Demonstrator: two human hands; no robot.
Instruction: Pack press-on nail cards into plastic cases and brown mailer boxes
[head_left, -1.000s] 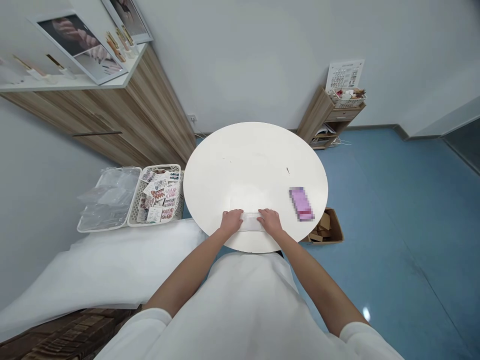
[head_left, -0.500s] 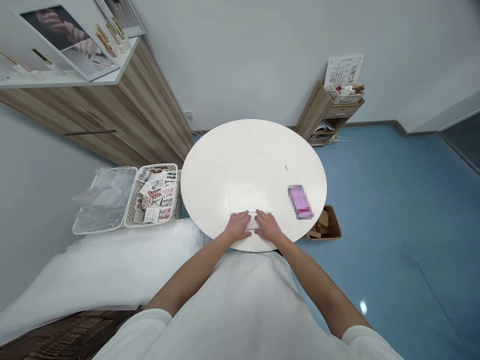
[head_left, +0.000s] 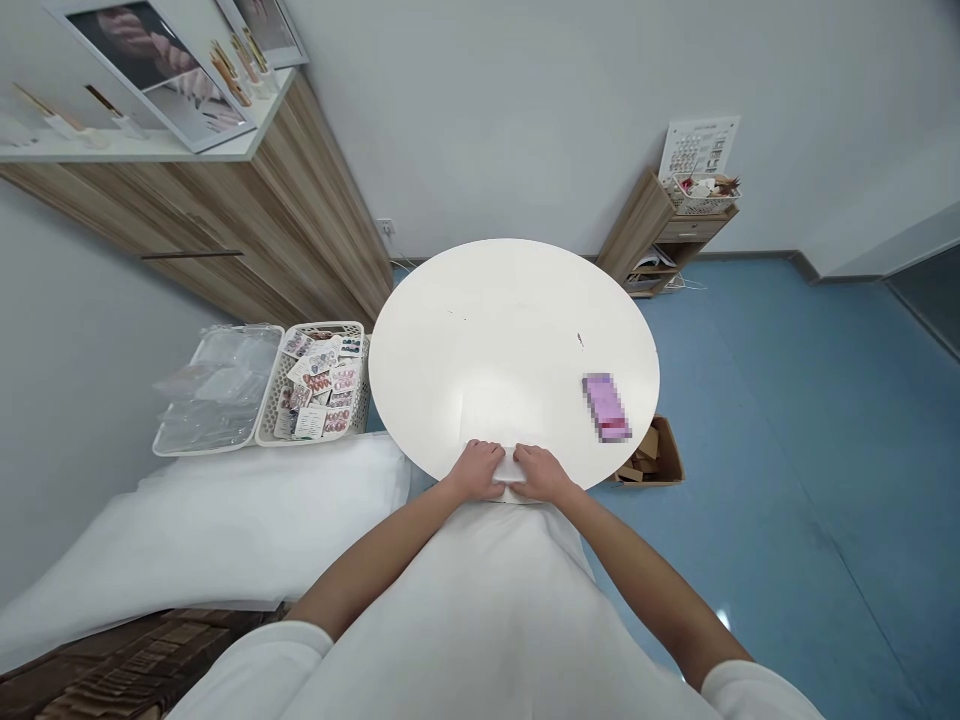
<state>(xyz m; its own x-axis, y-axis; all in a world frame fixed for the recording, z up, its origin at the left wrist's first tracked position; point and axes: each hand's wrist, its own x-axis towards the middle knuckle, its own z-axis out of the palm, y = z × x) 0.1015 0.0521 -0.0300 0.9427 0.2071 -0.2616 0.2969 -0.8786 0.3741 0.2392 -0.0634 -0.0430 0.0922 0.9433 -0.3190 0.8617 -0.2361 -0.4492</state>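
Close to the near edge of the white oval table (head_left: 510, 320), both of my hands grip a flat white piece (head_left: 509, 468) that looks like a folded sheet. My left hand (head_left: 478, 470) has its fingers curled over the left end, thumb on the near side. The right end is held the same way by my right hand (head_left: 541, 473). Only a short stretch of the white piece shows between my hands; its ends are hidden under my fingers. White on white, its full outline is hard to make out.
A blurred purple rectangle (head_left: 607, 408) lies on the table's right side. To the left, a white basket (head_left: 366, 390) holds several cards of small coloured pieces, beside a tray (head_left: 214, 450) of clear plastic bags. A cardboard box (head_left: 673, 450) stands on the floor at right.
Both hands have drawn back toward my body and the table's near edge, with the white piece between them. Their fingers are more curled now. The view has shifted slightly.
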